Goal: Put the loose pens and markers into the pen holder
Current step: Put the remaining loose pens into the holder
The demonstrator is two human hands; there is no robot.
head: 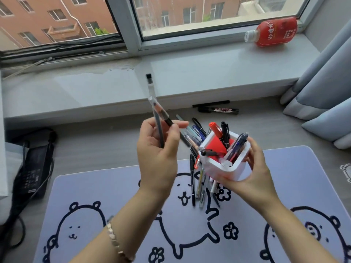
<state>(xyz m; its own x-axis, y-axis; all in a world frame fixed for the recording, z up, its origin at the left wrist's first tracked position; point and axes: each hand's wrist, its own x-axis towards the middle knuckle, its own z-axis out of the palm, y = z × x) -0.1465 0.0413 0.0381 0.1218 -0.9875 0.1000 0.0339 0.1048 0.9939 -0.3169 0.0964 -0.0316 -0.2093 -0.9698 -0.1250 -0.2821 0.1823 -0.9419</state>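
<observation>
My left hand is raised above the floor and grips two clear pens with black ends, which point up and away. My right hand holds the white pen holder tilted in the air from its right side. A red marker, a black pen and a blue pen stick out of the holder. Several loose pens lie under the holder on the mat, and more loose pens lie behind it on the floor. A whiteboard marker and a thin black pen lie near the sill.
A lilac mat with cartoon drawings covers the floor in front of me. A black power adapter with cables lies at the left. A red bottle lies on the window sill. Grey curtains hang at the right.
</observation>
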